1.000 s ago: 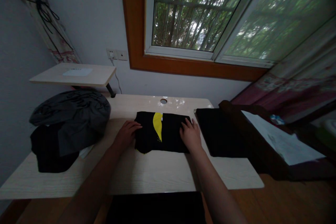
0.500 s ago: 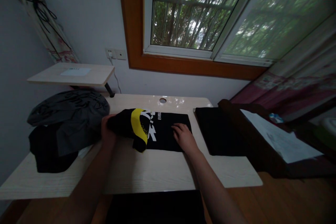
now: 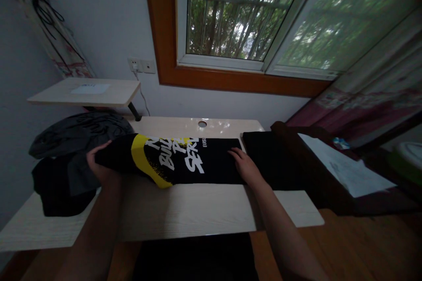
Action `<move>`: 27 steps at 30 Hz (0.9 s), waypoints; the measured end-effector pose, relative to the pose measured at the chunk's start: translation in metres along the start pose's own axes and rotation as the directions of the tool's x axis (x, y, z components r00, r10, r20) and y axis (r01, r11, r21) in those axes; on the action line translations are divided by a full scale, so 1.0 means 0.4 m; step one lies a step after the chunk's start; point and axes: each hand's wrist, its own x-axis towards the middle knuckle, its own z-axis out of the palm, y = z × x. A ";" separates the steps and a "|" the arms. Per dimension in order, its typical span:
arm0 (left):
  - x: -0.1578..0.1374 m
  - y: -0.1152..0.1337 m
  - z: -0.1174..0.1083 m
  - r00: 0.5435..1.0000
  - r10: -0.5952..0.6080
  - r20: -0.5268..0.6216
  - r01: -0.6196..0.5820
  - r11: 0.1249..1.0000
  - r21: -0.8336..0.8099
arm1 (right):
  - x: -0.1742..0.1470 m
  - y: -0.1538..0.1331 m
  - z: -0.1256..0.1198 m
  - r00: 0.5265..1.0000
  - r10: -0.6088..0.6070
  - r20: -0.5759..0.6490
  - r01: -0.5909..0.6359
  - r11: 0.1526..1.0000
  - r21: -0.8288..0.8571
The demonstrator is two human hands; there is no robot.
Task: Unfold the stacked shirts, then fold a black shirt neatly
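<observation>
A black T-shirt (image 3: 214, 164) with a yellow band and white lettering lies in a long folded strip across the pale wooden desk (image 3: 184, 210). Its left end is gripped by my left hand (image 3: 100, 164), fingers wrapped behind the cloth and partly hidden. That end looks slightly lifted. My right hand (image 3: 245, 167) rests on the right end of the shirt, fingers stretched out and lying on the fabric. Just right of it lies a flat folded black garment (image 3: 273, 158). Beside my left hand is a heap of dark grey and black clothes (image 3: 66, 180).
A small raised shelf (image 3: 59, 90) with a paper on it stands at the back left. A dark brown piece of furniture (image 3: 332, 193) with a white sheet (image 3: 346, 167) is on the right. A window (image 3: 237, 22) and wall sockets (image 3: 141, 66) are behind the desk.
My left hand has moved left, drawing the shirt's end out so the strip is longer and more lettering shows. My right hand sits slightly further right, still on the shirt.
</observation>
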 end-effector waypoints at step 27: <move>-0.227 0.125 0.010 0.239 0.230 0.943 -0.692 0.721 -0.001 | -0.023 0.003 -0.001 0.994 0.046 -0.095 -0.050 0.998 -0.040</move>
